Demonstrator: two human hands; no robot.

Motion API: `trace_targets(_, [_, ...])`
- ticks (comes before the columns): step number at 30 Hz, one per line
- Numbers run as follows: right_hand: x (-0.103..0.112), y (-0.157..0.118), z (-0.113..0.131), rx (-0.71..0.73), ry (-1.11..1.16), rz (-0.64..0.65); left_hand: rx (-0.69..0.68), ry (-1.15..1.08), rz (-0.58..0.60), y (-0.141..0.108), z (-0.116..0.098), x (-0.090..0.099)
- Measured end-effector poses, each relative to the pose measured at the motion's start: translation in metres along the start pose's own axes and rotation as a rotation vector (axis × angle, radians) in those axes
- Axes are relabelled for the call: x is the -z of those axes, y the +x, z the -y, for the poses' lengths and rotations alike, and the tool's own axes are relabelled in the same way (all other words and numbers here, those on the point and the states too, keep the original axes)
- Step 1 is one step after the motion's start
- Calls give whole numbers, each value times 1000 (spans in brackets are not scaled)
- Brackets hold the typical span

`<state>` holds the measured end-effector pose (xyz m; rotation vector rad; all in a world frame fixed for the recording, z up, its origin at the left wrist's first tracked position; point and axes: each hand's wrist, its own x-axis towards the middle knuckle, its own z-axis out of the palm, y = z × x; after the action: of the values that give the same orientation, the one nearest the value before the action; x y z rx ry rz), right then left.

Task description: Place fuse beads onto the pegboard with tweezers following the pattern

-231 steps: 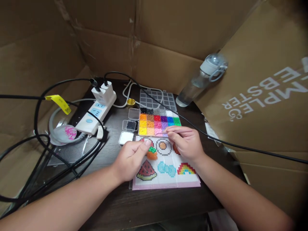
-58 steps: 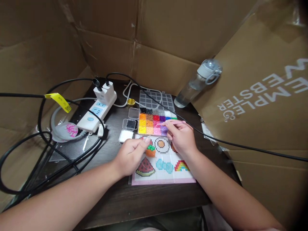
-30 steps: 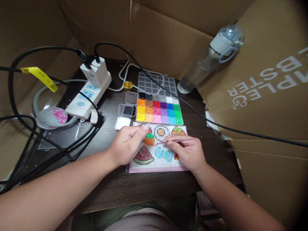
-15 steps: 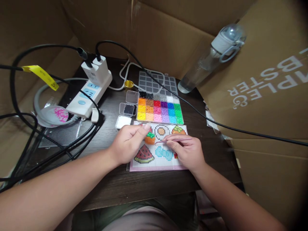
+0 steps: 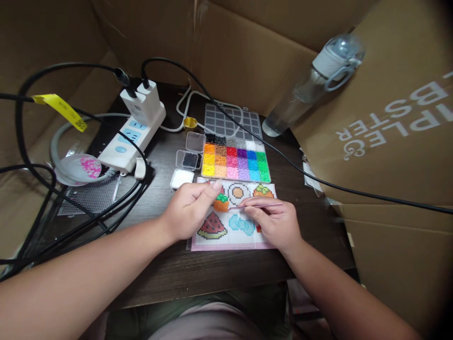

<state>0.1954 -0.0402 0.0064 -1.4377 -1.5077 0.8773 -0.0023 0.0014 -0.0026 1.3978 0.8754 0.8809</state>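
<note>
An orange-and-green bead piece (image 5: pixel 221 204) is above the pattern sheet (image 5: pixel 226 242), pinched between the fingers of the left hand (image 5: pixel 189 212), thumb uppermost. Over the sheet's right half, the right hand (image 5: pixel 274 223) angles inward, fingers closed around pink tweezers (image 5: pixel 262 206).

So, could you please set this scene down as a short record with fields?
Left hand: holds orange-green piece
Right hand: holds pink tool, tip by the piece; contact unclear
Below the piece: pattern sheet
Beyond the sheet: bead box, beads sorted by colour
Left: power strip
Right, at the back: bottle
</note>
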Motion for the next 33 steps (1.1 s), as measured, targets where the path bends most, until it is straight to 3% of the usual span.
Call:
trace_targets(17, [2,3,-2,29,-12,-22,4,32,-12,1,-1,0])
trace_targets(20, [4,15,3,66,-30,-67,26,32,-2,1,-2,0])
trace_targets(26, [-5,54,19,193,-104,-286,5,42,1,0,-4,1])
trace_targets(30, [-18,76,9,315,-145,-258,-4,45,3,1,-4,1])
trace_targets(33, [-23,84,0,310,-161,-261,-5,31,1,2,-3,1])
